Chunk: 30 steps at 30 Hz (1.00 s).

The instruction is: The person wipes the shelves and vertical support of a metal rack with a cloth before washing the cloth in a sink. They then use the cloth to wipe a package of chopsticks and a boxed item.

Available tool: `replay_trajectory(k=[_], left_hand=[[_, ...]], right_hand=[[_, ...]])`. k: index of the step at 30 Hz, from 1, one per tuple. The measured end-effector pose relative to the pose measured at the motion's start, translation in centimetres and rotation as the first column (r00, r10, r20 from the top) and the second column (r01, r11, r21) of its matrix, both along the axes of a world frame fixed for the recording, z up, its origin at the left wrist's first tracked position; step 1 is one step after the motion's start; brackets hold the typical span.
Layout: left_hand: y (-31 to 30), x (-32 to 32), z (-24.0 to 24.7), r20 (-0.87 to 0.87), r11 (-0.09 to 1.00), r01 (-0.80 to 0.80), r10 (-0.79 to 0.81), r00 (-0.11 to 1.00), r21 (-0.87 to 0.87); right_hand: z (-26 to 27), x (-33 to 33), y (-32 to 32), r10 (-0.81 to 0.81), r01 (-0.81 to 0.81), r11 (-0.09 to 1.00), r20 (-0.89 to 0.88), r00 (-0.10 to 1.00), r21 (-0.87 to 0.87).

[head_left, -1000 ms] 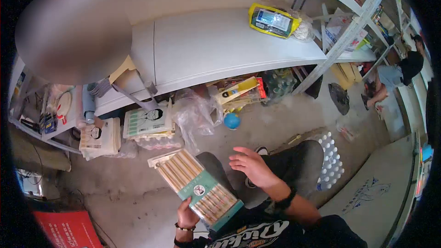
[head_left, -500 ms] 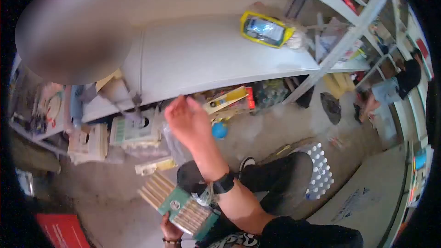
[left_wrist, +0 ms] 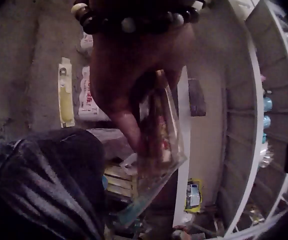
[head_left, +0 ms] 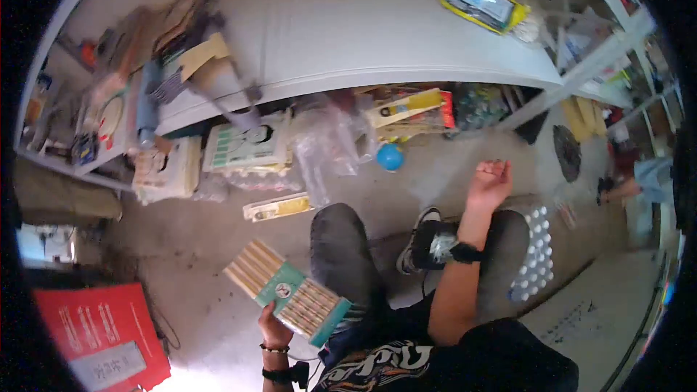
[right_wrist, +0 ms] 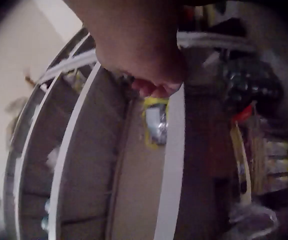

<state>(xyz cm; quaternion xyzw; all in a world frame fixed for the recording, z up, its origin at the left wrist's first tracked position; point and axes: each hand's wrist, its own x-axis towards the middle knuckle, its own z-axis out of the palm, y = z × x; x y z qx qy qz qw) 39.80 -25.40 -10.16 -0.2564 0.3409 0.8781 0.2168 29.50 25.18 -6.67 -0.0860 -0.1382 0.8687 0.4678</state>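
My left hand (head_left: pixel 276 328) grips the lower left edge of a flat pack of pale wooden sticks with a green band (head_left: pixel 287 290), tilted in front of my knee. In the left wrist view, my fingers (left_wrist: pixel 129 131) hold the clear wrapping of this pack (left_wrist: pixel 159 145). Out to the right, above my right knee, my right hand (head_left: pixel 490 187) is raised with loosely curled fingers and nothing in it. The right wrist view shows its fingertips (right_wrist: pixel 156 89) bent in below the palm.
A narrow yellow packet (head_left: pixel 279 207) lies on the floor beside my knee. Bagged stacks (head_left: pixel 247 147), clear plastic (head_left: pixel 323 138) and a blue ball (head_left: pixel 390 157) sit along the low shelf (head_left: pixel 348 76). White-capped bottles (head_left: pixel 536 258) stand at right, a red box (head_left: pixel 109 327) at left.
My right hand has swung left across the plastic and then back to the right. The stick pack has moved slightly down and left, and the narrow yellow packet on the floor has come into view.
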Motion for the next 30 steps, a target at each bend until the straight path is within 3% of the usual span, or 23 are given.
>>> replay_trajectory(k=[1, 2, 4, 5, 7, 12, 14, 18, 20, 22, 23, 25, 26, 28, 29, 30], left_hand=[[0.3, -0.6, 0.1, -0.014, 1.0, 0.001, -0.001, 1.0, 0.015], [0.6, -1.1, 0.3, 0.0, 1.0, 0.016, -0.016, 1.0, 0.005], [1.6, -2.3, 0.8, -0.049, 0.999, 0.038, -0.038, 0.998, 0.009], [2.0, -2.8, 1.3, -0.054, 0.998, 0.069, -0.068, 0.996, 0.011], [3.1, -3.9, 1.9, -0.096, 0.991, 0.128, -0.124, 0.988, 0.034], [4.3, -5.5, 2.0, -0.095, 0.979, 0.199, -0.194, 0.976, 0.044], [5.1, -5.9, 2.9, -0.08, 0.965, 0.251, -0.244, 0.966, 0.079], [8.4, -7.7, 3.3, -0.12, 0.943, 0.33, -0.323, 0.939, 0.047], [11.1, -9.3, 3.4, -0.205, 0.929, 0.368, -0.354, 0.913, 0.035], [14.3, -11.1, 3.3, -0.148, 0.905, 0.417, -0.403, 0.903, 0.087], [15.9, -12.2, 3.1, -0.151, 0.886, 0.437, -0.417, 0.897, 0.153], [18.2, -14.3, 1.3, -0.166, 0.9, 0.42, -0.399, 0.902, 0.116], [19.3, -15.2, 0.1, -0.157, 0.911, 0.403, -0.387, 0.909, 0.088], [22.4, -16.7, -1.5, -0.142, 0.924, 0.365, -0.349, 0.926, 0.111], [24.2, -17.4, -1.7, -0.123, 0.91, 0.378, -0.361, 0.925, 0.173], [25.4, -18.1, -2.3, -0.091, 0.892, 0.389, -0.378, 0.921, 0.23]], right_hand=[[1.1, 0.7, -0.3, -0.043, 0.051, 0.997, 0.125, 0.991, -0.056], [2.6, 1.0, -1.2, -0.078, 0.084, 0.996, 0.124, 0.989, -0.044], [6.4, 1.4, -3.2, -0.185, 0.023, 0.907, 0.35, 0.918, 0.42], [8.1, 2.3, -3.1, -0.213, 0.052, 0.905, 0.345, 0.914, 0.422], [11.2, 4.0, -2.7, -0.284, 0.004, 0.726, 0.294, 0.913, 0.688], [14.9, 8.0, 1.2, -0.37, 0.152, 0.79, 0.265, 0.891, 0.594], [14.3, 8.7, 4.1, -0.395, 0.196, 0.889, 0.479, 0.784, 0.413], [9.4, 4.4, 11.7, -0.268, -0.148, 0.872, 0.707, 0.655, 0.468], [4.2, 0.6, 17.4, -0.4, -0.473, 0.708, 0.85, 0.343, 0.524], [-0.1, -3.7, 21.8, -0.844, -0.774, 0.244, 0.52, 0.127, 0.585], [-2.2, -6.3, 23.9, -0.847, -0.76, 0.233, 0.51, 0.147, 0.606], [-6.0, -11.3, 27.4, -0.867, -0.818, -0.017, 0.399, 0.298, 0.574], [-6.2, -13.4, 28.2, -0.862, -0.804, -0.025, 0.394, 0.318, 0.593], [-5.9, -16.9, 29.3, -0.861, -0.881, -0.143, 0.383, 0.336, 0.451], [-7.3, -18.3, 30.6, -0.889, -0.815, -0.185, 0.259, 0.377, 0.55], [-8.8, -19.4, 32.1, -0.855, -0.774, -0.199, 0.279, 0.437, 0.601]])
